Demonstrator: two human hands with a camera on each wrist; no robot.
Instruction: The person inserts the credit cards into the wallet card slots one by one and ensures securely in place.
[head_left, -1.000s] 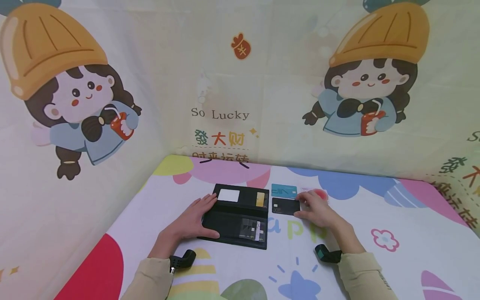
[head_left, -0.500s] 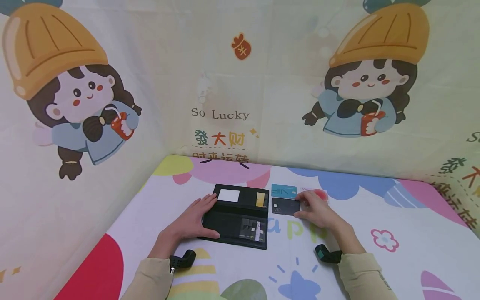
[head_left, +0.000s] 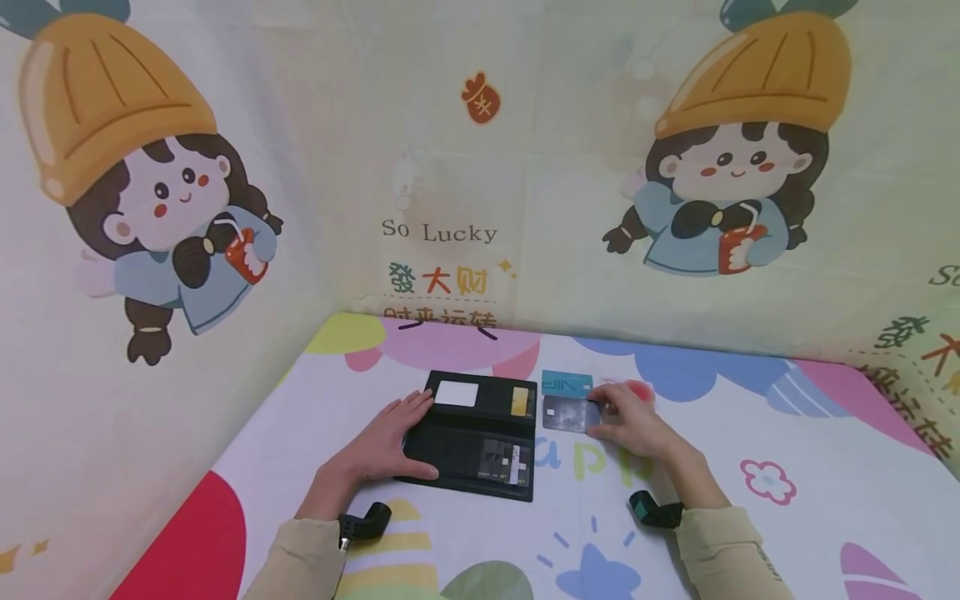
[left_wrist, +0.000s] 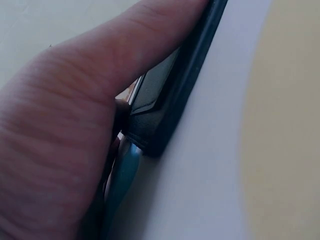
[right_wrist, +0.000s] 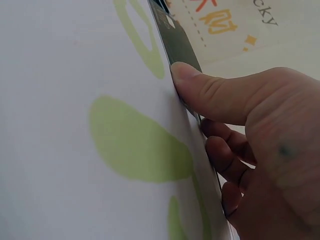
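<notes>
A black bifold wallet (head_left: 435, 450) lies unfolded on the table, with a white window and a gold card (head_left: 520, 402) in its far half and dark cards (head_left: 498, 461) in its near half. My left hand (head_left: 382, 446) rests over its left side, fingers spread along the far part and thumb on the near part. My right hand (head_left: 633, 421) pinches the right end of a dark VIP card (head_left: 566, 414) between thumb and fingers. Its surface shows a pale sheen. In the right wrist view the thumb (right_wrist: 192, 82) presses on the card's edge.
A teal card (head_left: 567, 382) lies just beyond the dark one. Behind the right hand, a card with a red patch (head_left: 640, 391) shows in part. The table bears a printed cloth (head_left: 465, 533), and a printed fabric wall (head_left: 555, 208) rises at its back edge.
The dark card has gone from near black to a greyish sheen, as if tilted slightly in the right hand's pinch. Both hands and the wallet stay in place.
</notes>
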